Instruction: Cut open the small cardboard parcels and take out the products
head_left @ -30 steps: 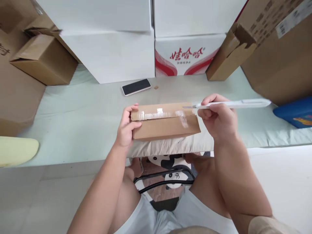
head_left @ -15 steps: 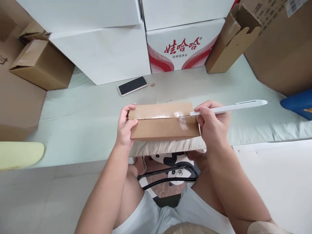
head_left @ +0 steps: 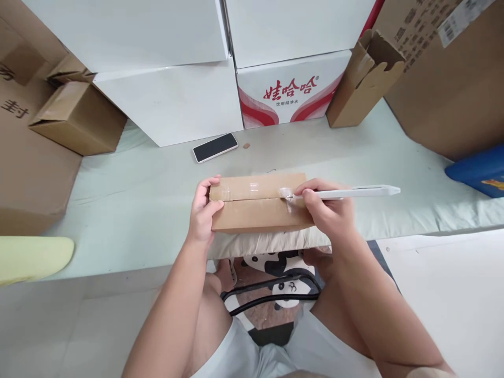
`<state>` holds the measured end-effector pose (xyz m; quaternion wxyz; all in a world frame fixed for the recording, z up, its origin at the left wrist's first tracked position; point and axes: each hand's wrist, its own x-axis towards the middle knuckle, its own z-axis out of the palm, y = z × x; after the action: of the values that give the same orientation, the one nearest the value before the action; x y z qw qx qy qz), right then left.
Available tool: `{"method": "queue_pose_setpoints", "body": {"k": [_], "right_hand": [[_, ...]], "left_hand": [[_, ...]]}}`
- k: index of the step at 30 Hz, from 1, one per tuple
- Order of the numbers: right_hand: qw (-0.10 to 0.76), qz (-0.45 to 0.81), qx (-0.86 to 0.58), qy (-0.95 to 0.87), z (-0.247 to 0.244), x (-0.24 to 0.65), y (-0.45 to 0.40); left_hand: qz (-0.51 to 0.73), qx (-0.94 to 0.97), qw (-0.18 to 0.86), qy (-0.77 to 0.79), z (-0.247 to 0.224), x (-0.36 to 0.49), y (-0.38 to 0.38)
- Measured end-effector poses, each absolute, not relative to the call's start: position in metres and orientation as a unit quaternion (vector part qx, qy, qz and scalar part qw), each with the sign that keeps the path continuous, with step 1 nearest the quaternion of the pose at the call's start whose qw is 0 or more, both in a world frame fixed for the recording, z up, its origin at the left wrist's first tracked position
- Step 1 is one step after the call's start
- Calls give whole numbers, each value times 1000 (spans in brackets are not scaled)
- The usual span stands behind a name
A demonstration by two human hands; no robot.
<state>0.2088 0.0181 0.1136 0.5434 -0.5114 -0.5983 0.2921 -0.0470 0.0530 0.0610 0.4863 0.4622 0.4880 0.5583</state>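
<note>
A small brown cardboard box [head_left: 252,215] is held at the near edge of the covered surface, its taped seam running lengthwise on top. My left hand [head_left: 202,212] grips the box's left end, thumb on the front and fingers behind. In my right hand [head_left: 328,207] is a slim white utility knife [head_left: 362,192], pinched between thumb and fingers. Its handle points right, and its thin tip touches the clear tape [head_left: 286,193] on the seam near the right end. My right hand covers that end of the box.
A phone [head_left: 216,147] lies behind the box beside a small brown scrap [head_left: 246,146]. White cartons [head_left: 169,100] stack along the back. An open cardboard box [head_left: 360,84] stands at right, near a blue object [head_left: 478,170]. A yellow-green object [head_left: 35,257] lies at left.
My right hand has moved left along the seam with the utility knife, whose tip is now further in from the right end. My left hand keeps its grip. The view has tilted slightly.
</note>
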Motion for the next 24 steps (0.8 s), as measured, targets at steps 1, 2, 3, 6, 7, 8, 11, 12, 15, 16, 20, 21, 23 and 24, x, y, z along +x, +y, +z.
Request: {"method": "queue_pose_setpoints", "body": {"k": [1, 2, 3, 6, 7, 8, 11, 12, 15, 16, 20, 21, 23, 24], "right_hand": [[544, 290, -516, -595, 113, 208, 18], [546, 291, -524, -586, 112, 208, 18], [550, 296, -534, -570, 111, 207, 19], [594, 318, -554, -488, 103, 210, 22], [625, 327, -549, -449, 100, 213, 24], [661, 334, -535, -406, 95, 218, 27], [748, 316, -505, -292, 77, 242, 39], [748, 292, -525, -282, 70, 252, 42], [615, 188, -654, -399, 47, 281, 45], [536, 155, -687, -465, 40, 290, 45], [283, 94, -742, -601, 16, 317, 41], [266, 91, -753, -595, 13, 321, 42], [298, 86, -764, -566, 13, 323, 43], [341, 84, -756, -552, 16, 320, 44]], "left_hand": [[560, 460, 486, 489, 61, -47, 53], [561, 457, 486, 490, 62, -47, 53], [560, 454, 487, 493, 62, -47, 53], [552, 449, 493, 500, 64, -48, 52], [550, 450, 495, 500, 65, -49, 52], [549, 452, 497, 498, 65, -50, 52], [550, 466, 495, 485, 63, -52, 53], [554, 470, 493, 479, 62, -52, 53], [571, 471, 488, 463, 61, -52, 54], [575, 469, 490, 457, 61, -52, 55], [591, 451, 511, 433, 62, -54, 53], [598, 440, 514, 430, 62, -55, 52], [608, 424, 509, 437, 61, -58, 51], [608, 423, 501, 447, 60, -60, 50]]}}
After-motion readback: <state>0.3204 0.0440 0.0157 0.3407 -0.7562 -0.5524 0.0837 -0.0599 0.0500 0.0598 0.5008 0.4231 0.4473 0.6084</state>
